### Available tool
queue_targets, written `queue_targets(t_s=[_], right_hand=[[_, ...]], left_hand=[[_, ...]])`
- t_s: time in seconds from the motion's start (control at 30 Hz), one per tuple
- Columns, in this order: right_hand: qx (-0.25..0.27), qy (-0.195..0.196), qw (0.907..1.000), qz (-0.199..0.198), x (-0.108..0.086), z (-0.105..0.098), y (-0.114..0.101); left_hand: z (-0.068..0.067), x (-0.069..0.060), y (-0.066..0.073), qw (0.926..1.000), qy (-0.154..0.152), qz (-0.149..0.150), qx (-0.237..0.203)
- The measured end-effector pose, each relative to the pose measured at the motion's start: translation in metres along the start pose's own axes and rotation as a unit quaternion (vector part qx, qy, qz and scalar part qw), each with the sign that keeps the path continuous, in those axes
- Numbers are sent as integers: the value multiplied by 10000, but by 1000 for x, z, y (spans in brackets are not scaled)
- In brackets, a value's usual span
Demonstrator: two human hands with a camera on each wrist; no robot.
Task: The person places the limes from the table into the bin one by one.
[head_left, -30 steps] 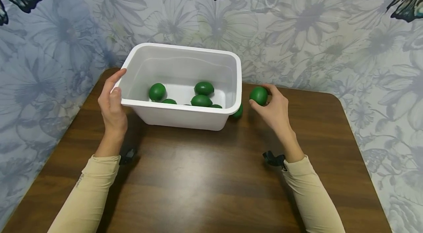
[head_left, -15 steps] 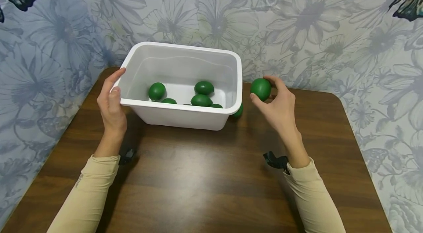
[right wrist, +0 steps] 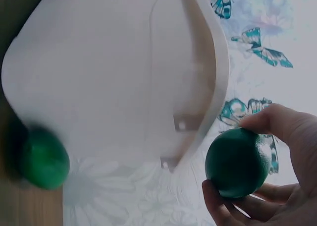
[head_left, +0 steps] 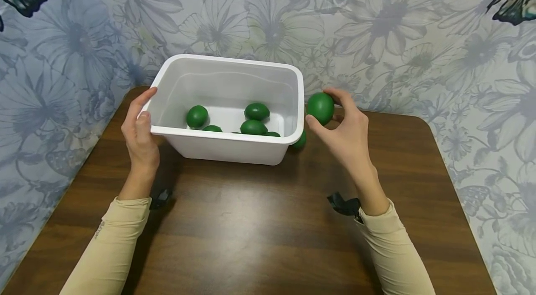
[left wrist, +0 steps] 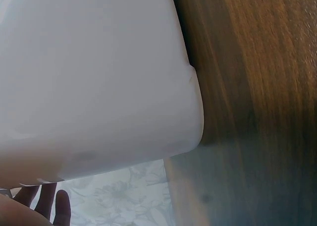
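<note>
A white plastic bin (head_left: 226, 148) stands on the table. In the head view, my left hand (head_left: 141, 137) rests against its left end, with the index fingertip at the rim and the thumb beside it. Some left fingers (left wrist: 45, 201) hang straight under the bin's edge in the left wrist view. My right hand (head_left: 344, 134) pinches a smooth green lime (head_left: 320, 108) between thumb and fingers, just outside the right rim and off the table. Several similar limes (head_left: 197, 117) lie inside the bin; its front wall partly hides some.
Another lime (right wrist: 44, 159) sits on the table by the bin's right end, mostly hidden under the rim in the head view. The brown wooden table (head_left: 238, 230) meets a flower-and-butterfly patterned wall covering (head_left: 389, 30) at the back.
My right hand has raised the lime from near the tabletop, then brought it left, close to the bin's right rim. My left hand and the bin have stayed in place.
</note>
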State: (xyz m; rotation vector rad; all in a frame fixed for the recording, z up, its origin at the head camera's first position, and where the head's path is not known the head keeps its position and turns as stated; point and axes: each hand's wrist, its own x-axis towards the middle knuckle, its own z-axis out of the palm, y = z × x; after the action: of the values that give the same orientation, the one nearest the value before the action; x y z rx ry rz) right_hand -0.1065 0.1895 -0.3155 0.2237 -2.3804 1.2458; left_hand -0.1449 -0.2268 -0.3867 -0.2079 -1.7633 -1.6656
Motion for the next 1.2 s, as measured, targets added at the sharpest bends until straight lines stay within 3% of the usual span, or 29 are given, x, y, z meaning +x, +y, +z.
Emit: queue_targets(t_s=[0.13,0.53,0.83,1.2], right_hand=[[235,-124,9996,-73,1,9,-7],[257,-187,9979,-557,6,28,-21],[292,-671,9924,-985,4,45,-27],[77,-1197,9817,-1479,0,57,-17]], left_hand=[[-1,1,1,10000,-7,10,84],[0,1,3,10000,23,63,-56],[1,1,2,10000,-37,-31,-46],[0,0,0,10000,-23,-47,19]])
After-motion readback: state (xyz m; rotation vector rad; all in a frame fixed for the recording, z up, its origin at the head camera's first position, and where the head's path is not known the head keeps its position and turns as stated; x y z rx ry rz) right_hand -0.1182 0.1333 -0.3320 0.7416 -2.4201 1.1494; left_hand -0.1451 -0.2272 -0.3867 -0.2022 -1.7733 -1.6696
